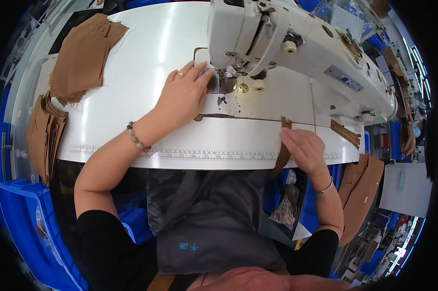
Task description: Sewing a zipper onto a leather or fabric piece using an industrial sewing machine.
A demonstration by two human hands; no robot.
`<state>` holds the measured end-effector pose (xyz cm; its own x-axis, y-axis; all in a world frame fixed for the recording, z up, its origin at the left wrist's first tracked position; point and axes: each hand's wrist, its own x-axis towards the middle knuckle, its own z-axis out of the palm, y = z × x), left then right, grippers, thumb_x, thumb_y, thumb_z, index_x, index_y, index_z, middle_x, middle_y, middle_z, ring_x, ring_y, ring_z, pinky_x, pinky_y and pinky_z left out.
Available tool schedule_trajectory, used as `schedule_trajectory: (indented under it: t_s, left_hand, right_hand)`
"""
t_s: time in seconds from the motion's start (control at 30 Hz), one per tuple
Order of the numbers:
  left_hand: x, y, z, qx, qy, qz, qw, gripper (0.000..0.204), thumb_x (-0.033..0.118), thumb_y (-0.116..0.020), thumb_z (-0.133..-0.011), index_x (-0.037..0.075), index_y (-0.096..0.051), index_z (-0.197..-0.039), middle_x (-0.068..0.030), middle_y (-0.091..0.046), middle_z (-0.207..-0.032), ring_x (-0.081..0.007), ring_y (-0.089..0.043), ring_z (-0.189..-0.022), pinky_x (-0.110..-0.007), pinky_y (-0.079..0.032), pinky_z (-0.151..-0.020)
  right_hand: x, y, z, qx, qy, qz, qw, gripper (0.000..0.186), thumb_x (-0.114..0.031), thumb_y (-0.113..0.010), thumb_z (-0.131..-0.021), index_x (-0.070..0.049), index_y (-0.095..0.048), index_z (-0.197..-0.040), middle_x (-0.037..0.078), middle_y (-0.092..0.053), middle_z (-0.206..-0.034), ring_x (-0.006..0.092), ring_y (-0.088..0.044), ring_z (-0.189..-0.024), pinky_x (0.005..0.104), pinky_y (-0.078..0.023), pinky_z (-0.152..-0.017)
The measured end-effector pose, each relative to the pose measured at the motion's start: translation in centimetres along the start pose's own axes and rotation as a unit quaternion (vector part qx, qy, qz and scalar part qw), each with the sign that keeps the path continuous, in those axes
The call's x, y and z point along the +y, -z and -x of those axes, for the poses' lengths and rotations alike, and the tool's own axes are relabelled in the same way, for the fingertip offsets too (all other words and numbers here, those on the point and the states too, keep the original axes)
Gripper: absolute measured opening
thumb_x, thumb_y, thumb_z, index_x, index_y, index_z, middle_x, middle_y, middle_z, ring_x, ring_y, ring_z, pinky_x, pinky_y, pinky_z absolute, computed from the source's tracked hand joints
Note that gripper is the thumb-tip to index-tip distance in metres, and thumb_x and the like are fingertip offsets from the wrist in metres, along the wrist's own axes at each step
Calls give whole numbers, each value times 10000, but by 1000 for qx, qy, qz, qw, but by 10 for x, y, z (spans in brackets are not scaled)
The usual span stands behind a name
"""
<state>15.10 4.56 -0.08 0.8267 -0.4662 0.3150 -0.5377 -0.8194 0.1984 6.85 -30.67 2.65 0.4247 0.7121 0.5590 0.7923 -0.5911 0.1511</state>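
My left hand (184, 94) lies flat on the sewing machine's bed, fingers stretched out and slightly apart. Its fingertips are just left of the presser foot and needle area (223, 80) of the white sewing machine (301, 53). I see nothing gripped in it. Near the table's front edge, my right hand (304, 148) is closed on a narrow brown strip (283, 154), pinched between thumb and fingers. The strip's upper end rests on the table and its lower end hangs over the edge; whether it is a zipper I cannot tell.
Stacks of brown fabric pieces (81, 56) lie at the far left, with another stack (47, 136) at the left edge. More brown strips (345, 133) lie right of my right hand. A printed ruler (204, 156) runs along the front. Blue bins (30, 218) stand below left.
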Motion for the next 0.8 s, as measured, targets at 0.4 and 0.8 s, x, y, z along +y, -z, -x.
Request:
schedule_trajectory:
  t_s: [0.4, 0.8]
  left_hand:
    - [-12, -12, -32, -2, -83, -248, 965, 412, 164, -591, -961, 100, -672, -1360, -122, -583, -1449, -364, -509, -1413, -632, -389, -1116]
    - [-63, -16, -53, -80, -144, -119, 979, 467, 134, -576, -979, 254, -605, -1429, -78, -605, -1435, -315, -548, -1380, -579, -429, -1113]
  right_hand:
    - [-33, -53, -49, -14, 14, -36, 999, 320, -66, -692, -778, -20, -724, -1092, 101, -717, -1135, 246, -707, -945, 335, -598, -748]
    - [-35, -65, -49, -43, -108, -53, 992, 405, -50, -731, -734, -61, -733, -1138, 84, -718, -1172, 279, -723, -1052, 356, -604, -840]
